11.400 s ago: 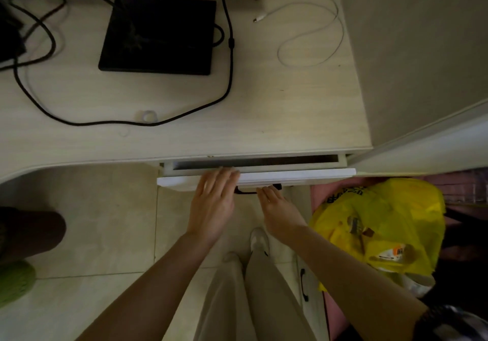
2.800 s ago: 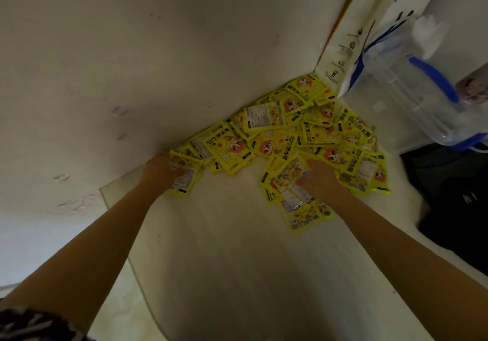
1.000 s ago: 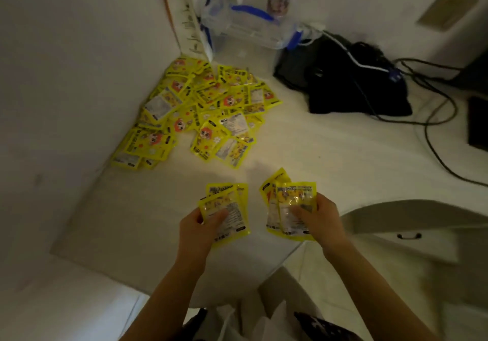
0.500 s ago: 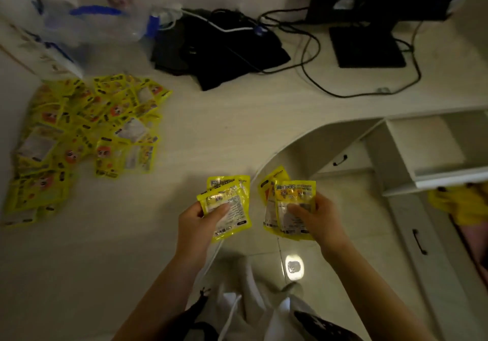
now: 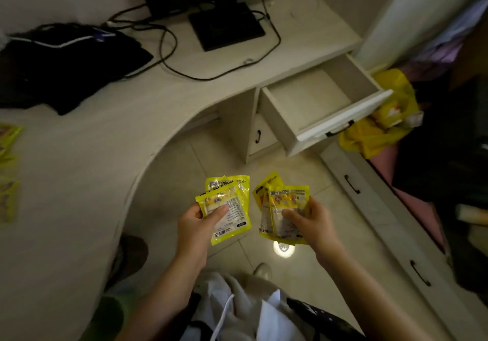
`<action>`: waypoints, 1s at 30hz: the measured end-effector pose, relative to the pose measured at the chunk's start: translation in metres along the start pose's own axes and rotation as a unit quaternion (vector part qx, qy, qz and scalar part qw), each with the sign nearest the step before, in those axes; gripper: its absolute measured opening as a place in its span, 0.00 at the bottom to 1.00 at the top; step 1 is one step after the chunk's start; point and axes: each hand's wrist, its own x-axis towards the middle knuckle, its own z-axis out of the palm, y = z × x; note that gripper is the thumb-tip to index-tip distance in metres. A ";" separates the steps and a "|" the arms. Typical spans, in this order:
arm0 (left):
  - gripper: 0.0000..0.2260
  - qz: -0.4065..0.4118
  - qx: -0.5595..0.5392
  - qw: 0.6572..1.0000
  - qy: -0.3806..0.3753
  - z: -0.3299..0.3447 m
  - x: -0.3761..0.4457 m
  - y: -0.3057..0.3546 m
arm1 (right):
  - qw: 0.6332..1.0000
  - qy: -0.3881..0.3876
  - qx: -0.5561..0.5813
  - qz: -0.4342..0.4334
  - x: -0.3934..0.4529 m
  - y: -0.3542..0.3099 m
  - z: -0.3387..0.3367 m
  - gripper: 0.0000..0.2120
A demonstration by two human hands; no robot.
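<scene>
Yellow plastic warmer packets (image 5: 229, 210) are fanned in both hands at the centre of the frame, held in the air over the pale tiled floor (image 5: 298, 171). The left hand (image 5: 196, 225) pinches a few of them, its thumb lying across the face of the front one. The right hand (image 5: 315, 221) grips a second small stack (image 5: 286, 208) the same way, just beside the first but not touching it. The hands are apart, each closed on its own bundle.

The job looks like loading packets into the open white wooden drawer (image 5: 309, 100), right of centre in the upper half. It is pulled well out and its floor shows bare, so nothing has gone in yet. These two handfuls are lifted but held well short of it. More loose yellow packets (image 5: 8, 155) lie on the curved pale wooden desk (image 5: 79, 177) at the left edge of the frame, so most of the work appears to be left.

The rear packet in the left hand reads "WARMER" along its top. The front one carries a white panel of small print, too fine to read. The right-hand packets show a cartoon picture and tiny text, also illegible.

Further out are a black monitor base (image 5: 227, 26) at the top, a dark folded cloth (image 5: 66, 68) at upper left, and a crumpled yellow plastic bag (image 5: 383, 118) beyond the drawer front.
</scene>
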 end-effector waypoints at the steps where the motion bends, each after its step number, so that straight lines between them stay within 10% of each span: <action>1: 0.07 0.000 0.004 1.000 -0.009 0.016 0.000 -0.002 | 1.000 0.008 0.007 0.002 0.004 0.003 -0.014 0.09; 15: 0.21 0.007 0.027 0.996 -0.081 0.179 0.050 0.031 | 0.993 0.092 0.067 0.040 0.090 -0.011 -0.124 0.09; 30: 0.09 -0.038 0.034 0.997 -0.059 0.287 0.198 0.100 | 0.993 0.091 0.064 0.024 0.247 -0.105 -0.167 0.09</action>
